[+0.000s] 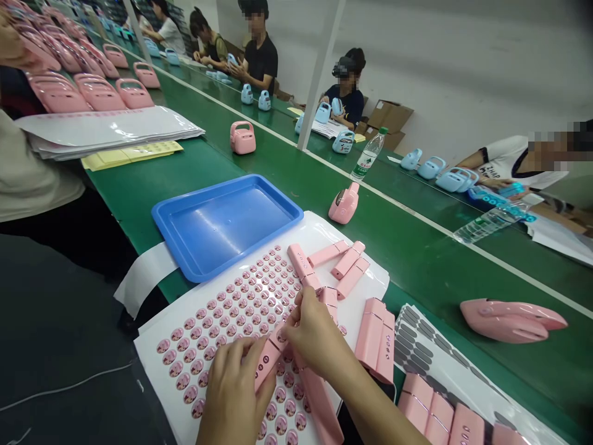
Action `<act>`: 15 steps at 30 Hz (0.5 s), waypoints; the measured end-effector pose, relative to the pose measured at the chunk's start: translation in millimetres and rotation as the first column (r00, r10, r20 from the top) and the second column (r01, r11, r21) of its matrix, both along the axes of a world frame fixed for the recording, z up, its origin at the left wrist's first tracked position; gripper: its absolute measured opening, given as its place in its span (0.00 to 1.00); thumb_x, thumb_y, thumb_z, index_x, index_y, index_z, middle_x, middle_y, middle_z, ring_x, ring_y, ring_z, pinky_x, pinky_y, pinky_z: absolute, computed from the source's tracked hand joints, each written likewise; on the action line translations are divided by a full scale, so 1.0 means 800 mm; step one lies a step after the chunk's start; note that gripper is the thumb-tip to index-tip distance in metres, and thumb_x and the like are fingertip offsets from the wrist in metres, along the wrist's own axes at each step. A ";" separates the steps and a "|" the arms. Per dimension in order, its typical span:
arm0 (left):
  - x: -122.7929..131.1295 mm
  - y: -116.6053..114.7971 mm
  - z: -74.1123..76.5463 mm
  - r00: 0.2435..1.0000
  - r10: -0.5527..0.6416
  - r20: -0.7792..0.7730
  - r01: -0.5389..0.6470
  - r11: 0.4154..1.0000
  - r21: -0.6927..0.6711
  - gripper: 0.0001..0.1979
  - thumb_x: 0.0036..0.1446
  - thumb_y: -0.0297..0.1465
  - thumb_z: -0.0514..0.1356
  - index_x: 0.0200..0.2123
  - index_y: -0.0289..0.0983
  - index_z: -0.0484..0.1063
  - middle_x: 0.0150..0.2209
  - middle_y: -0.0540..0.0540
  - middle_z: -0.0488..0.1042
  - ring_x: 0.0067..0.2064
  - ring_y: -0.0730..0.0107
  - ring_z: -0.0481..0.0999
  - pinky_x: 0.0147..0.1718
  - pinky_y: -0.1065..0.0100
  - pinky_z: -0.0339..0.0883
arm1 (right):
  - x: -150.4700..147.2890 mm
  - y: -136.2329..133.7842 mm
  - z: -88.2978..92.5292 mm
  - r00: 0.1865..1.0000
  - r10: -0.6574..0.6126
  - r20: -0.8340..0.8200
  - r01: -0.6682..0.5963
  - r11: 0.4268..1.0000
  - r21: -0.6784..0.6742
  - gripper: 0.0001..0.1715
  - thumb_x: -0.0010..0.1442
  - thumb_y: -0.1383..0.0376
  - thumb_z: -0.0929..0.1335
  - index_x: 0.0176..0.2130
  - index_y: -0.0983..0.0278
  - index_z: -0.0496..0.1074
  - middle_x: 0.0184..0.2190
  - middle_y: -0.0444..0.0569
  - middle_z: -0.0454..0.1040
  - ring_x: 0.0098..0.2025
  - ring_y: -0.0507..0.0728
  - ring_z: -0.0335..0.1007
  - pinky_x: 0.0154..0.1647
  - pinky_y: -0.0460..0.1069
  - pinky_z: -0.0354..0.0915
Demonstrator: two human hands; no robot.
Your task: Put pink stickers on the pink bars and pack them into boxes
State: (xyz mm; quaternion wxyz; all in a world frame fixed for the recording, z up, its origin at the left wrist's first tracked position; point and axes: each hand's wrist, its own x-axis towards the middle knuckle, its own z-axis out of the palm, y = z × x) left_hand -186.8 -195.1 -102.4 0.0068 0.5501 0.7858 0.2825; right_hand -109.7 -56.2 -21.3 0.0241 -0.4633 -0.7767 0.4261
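My left hand (pixel 234 395) and my right hand (pixel 315 337) meet over a white sheet of round pink stickers (pixel 185 371). My left hand grips a pink plastic bar (pixel 267 364) with small printed marks, and my right fingers pinch its upper end. Another pink bar (pixel 319 402) lies under my right wrist. Above my hands, several loose pink bars (pixel 340 262) rest on white backing. To the right of my right hand stands a stack of wider pink pieces (pixel 376 340).
A blue plastic tray (pixel 194 228) sits beyond the sheet on the green workbench (pixel 417 259). Pink handled casings (pixel 99 93) line the bench at left. A grey-patterned sheet (pixel 421 346) lies at right. Co-workers (pixel 257 55) handle blue casings across the bench, near a water bottle (pixel 368 154).
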 end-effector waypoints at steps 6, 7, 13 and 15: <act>0.001 0.002 0.002 0.999 0.007 -0.050 -0.006 1.000 0.009 0.15 0.55 0.28 0.57 0.47 0.40 0.64 0.39 0.44 0.67 0.40 0.59 0.65 0.34 0.59 0.68 | -0.003 -0.006 -0.004 0.999 0.029 0.031 -0.032 0.997 0.073 0.18 0.47 0.78 0.63 0.31 0.59 0.51 0.24 0.42 0.65 0.26 0.56 0.63 0.21 0.47 0.51; 0.003 0.003 0.003 0.999 0.006 -0.047 -0.005 1.000 0.007 0.15 0.55 0.28 0.57 0.47 0.40 0.64 0.39 0.44 0.67 0.40 0.58 0.65 0.34 0.58 0.68 | -0.003 -0.006 -0.005 0.999 0.036 0.033 -0.039 0.996 0.085 0.18 0.47 0.78 0.63 0.31 0.59 0.51 0.24 0.41 0.64 0.26 0.56 0.63 0.21 0.47 0.51; -0.001 0.003 -0.003 0.985 0.136 0.106 -0.132 0.990 -0.042 0.12 0.60 0.34 0.51 0.46 0.38 0.63 0.41 0.43 0.68 0.43 0.57 0.67 0.35 0.59 0.67 | 0.035 0.016 0.001 0.998 -0.052 0.026 0.043 0.962 0.268 0.13 0.51 0.76 0.61 0.31 0.60 0.53 0.29 0.45 0.66 0.29 0.56 0.64 0.25 0.46 0.54; -0.008 0.005 -0.007 0.980 0.160 0.117 -0.154 0.986 -0.058 0.15 0.60 0.38 0.51 0.47 0.36 0.64 0.42 0.41 0.68 0.43 0.58 0.68 0.32 0.62 0.68 | 0.062 0.029 -0.003 0.982 -0.154 0.112 0.105 0.928 0.358 0.13 0.53 0.78 0.58 0.33 0.60 0.54 0.29 0.46 0.67 0.30 0.56 0.64 0.25 0.47 0.55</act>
